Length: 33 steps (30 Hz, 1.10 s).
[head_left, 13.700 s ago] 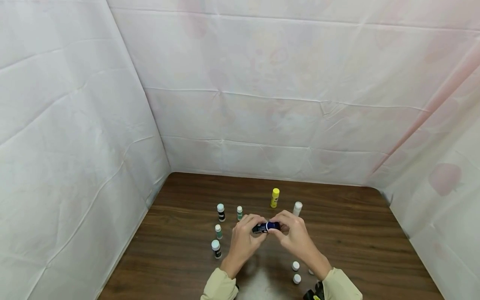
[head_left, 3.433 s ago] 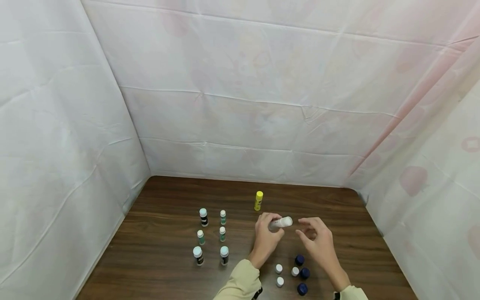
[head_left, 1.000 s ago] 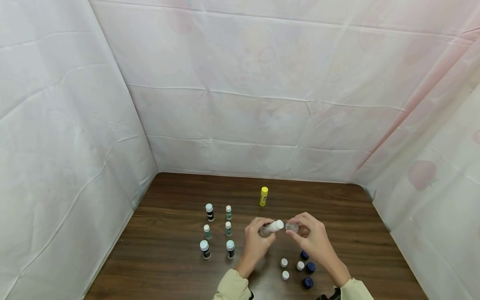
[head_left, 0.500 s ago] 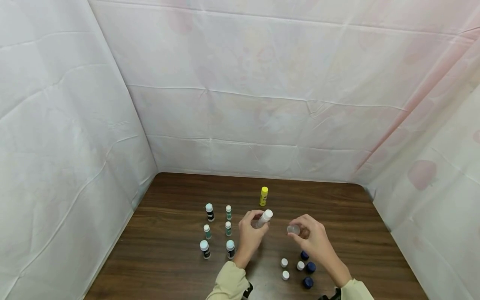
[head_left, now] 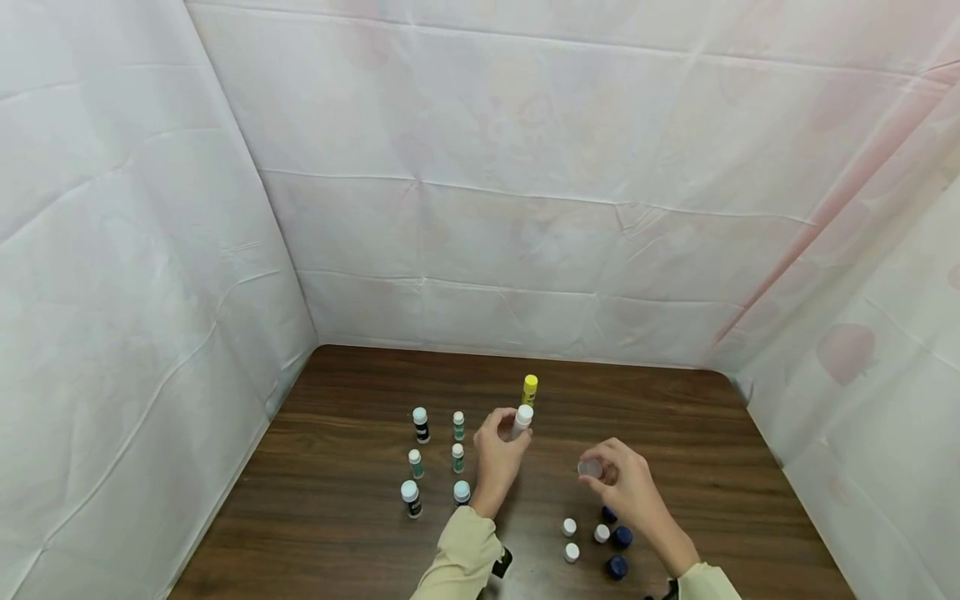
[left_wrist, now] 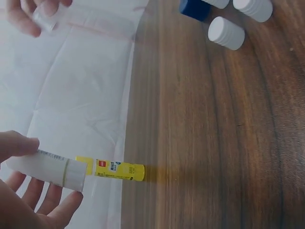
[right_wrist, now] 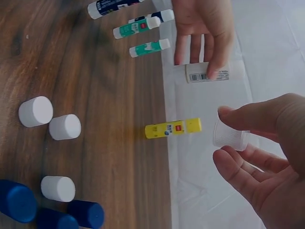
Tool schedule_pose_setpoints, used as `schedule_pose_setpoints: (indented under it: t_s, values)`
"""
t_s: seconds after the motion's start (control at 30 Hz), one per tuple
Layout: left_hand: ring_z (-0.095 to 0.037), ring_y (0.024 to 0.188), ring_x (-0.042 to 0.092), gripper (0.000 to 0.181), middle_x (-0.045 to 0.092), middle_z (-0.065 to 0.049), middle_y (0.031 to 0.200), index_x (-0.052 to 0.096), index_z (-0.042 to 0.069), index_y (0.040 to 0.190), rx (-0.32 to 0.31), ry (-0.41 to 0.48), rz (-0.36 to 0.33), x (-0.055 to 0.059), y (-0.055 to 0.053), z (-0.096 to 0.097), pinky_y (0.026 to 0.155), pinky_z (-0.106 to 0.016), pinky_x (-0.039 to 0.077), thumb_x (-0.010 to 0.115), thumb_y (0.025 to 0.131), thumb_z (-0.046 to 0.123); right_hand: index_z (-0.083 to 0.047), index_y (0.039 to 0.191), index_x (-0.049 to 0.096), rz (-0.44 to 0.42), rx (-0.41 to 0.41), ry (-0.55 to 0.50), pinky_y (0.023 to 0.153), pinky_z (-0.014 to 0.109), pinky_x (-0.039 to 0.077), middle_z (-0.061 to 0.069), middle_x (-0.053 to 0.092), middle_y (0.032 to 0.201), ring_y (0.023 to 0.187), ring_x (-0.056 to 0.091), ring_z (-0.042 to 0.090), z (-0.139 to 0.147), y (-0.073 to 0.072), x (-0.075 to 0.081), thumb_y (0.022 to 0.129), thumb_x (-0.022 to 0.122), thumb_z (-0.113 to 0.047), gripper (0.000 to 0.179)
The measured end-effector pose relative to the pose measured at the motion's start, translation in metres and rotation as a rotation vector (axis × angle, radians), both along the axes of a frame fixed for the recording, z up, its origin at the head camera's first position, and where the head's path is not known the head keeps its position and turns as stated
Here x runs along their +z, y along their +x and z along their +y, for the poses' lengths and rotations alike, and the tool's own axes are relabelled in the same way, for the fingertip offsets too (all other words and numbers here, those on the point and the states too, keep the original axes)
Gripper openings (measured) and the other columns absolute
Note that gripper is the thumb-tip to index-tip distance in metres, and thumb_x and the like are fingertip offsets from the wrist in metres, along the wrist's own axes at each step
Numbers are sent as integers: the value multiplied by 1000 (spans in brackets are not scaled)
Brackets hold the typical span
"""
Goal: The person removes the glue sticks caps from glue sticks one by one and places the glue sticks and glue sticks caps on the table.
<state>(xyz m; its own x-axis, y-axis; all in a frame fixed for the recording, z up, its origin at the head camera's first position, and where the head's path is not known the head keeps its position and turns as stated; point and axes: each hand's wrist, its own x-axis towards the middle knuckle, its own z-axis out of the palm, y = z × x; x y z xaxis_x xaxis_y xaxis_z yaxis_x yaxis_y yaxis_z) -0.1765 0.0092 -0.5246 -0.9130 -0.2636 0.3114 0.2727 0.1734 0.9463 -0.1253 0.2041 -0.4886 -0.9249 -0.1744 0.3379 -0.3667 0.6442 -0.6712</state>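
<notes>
My left hand [head_left: 498, 458] grips a white glue stick [head_left: 522, 421], held upright over the table just in front of a standing yellow glue stick [right_wrist: 174, 128]. In the left wrist view my thumb and fingers wrap round its white barrel [left_wrist: 47, 168]. My right hand [head_left: 633, 492] pinches a translucent ribbed cap [right_wrist: 229, 136] between thumb and fingers, apart from the white stick and off to its right. The head view has that cap [head_left: 589, 468] above the table. Part of the yellow stick is hidden behind the white one there.
Left of my left hand stand several white-topped glue sticks, some with dark labels [head_left: 410, 500], others green [head_left: 416, 463]. Three white caps [head_left: 572, 552] and three dark blue caps [head_left: 617, 567] lie near my right forearm. White cloth [head_left: 450, 233] hangs behind the table [head_left: 337, 533].
Seconds ago both hands held a dark blue glue stick; blue caps now lie out. The clear cap has come off the white stick, which my left hand has carried left and farther away.
</notes>
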Motion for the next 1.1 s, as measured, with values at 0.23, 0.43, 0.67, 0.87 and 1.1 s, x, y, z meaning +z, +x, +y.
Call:
schedule_pose_setpoints:
  t_s: [0.23, 0.43, 0.67, 0.87, 1.1]
  values:
    - [-24, 82, 62, 26, 65, -7, 92, 67, 8, 95, 71, 8, -82, -4, -13, 5, 74, -41, 53, 74, 72, -3, -10, 87, 69, -28, 13, -15, 50, 21, 46, -1, 58, 83, 59, 50, 4, 2, -2, -16, 69, 80, 3, 24]
    - [-22, 86, 59, 26, 65, -4, 92, 68, 10, 95, 142, -13, -148, -9, -24, 9, 76, -40, 50, 74, 73, -3, -11, 87, 69, -57, 1, -6, 51, 21, 46, -2, 56, 81, 60, 51, 7, 5, -5, -34, 69, 79, 3, 24]
    - [-26, 89, 58, 25, 65, -5, 89, 68, 8, 91, 180, 12, -191, -14, -35, 17, 77, -43, 50, 73, 71, -6, -6, 88, 69, -128, -30, 2, 53, 21, 45, -2, 55, 79, 62, 52, 13, 9, -7, -53, 68, 78, 5, 25]
    - [-27, 87, 59, 26, 65, -8, 86, 67, 4, 88, 220, 7, -224, -26, -44, 21, 78, -44, 50, 71, 67, -10, -6, 85, 68, -172, -43, 28, 51, 22, 40, -2, 50, 71, 61, 49, 15, 10, -6, -65, 66, 77, 6, 24]
    - [-31, 86, 61, 27, 65, -12, 85, 67, 1, 87, 256, 8, -250, -42, -50, 20, 76, -45, 51, 68, 65, -13, -8, 85, 68, -189, -51, 77, 51, 22, 38, -3, 49, 71, 59, 45, 9, 9, -5, -77, 67, 77, 3, 23]
